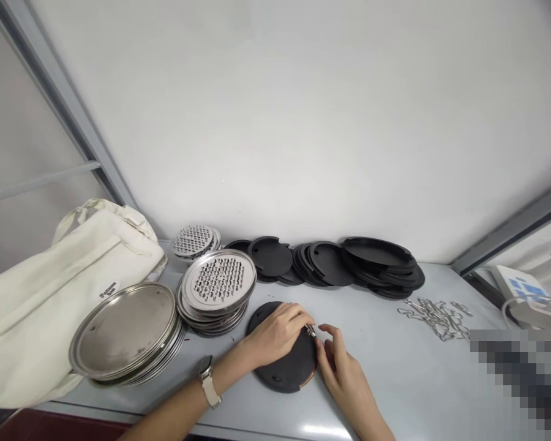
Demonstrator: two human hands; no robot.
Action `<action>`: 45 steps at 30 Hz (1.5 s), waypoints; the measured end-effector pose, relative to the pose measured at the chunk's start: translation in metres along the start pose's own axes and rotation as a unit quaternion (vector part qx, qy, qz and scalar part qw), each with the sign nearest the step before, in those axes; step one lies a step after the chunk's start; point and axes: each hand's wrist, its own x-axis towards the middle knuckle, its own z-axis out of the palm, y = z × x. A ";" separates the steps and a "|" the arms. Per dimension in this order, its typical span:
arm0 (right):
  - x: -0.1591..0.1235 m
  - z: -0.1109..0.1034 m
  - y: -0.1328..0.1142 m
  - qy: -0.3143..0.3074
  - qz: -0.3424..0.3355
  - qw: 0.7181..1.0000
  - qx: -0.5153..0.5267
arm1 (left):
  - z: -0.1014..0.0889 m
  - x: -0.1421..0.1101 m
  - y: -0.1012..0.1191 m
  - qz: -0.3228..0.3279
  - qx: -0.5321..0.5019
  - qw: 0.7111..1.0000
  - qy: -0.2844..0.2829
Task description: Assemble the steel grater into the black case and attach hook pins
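Head view: a grey table (390, 386) runs across the bottom. A big cream bag (37, 300) sits at the left. Black discs (333, 263) lean in a heap at the back middle, and metal plates (128, 331) and graters (223, 278) are piled at lower left, maybe to save room. One black plate (298, 370) lies flat at bottom middle. The left hand (280, 334) rests across it, likely to keep it still. The right hand (344, 367) curls at its right edge; I can't tell if either grips. Wire clips (436, 318) lie at right. A tiny shiny piece (311, 331) pokes out by the left fingertips.
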 end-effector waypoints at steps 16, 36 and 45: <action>-0.005 -0.005 -0.012 -0.017 -0.199 0.977 -0.080 | 0.001 0.003 -0.003 -0.029 -0.086 0.994 0.054; 0.001 -0.006 -0.008 0.044 -0.183 0.982 0.023 | 0.004 0.006 -0.006 -0.046 -0.137 0.987 0.073; -0.001 -0.004 0.000 0.119 -0.173 0.977 0.021 | -0.004 0.004 0.006 0.000 -0.108 0.994 -0.001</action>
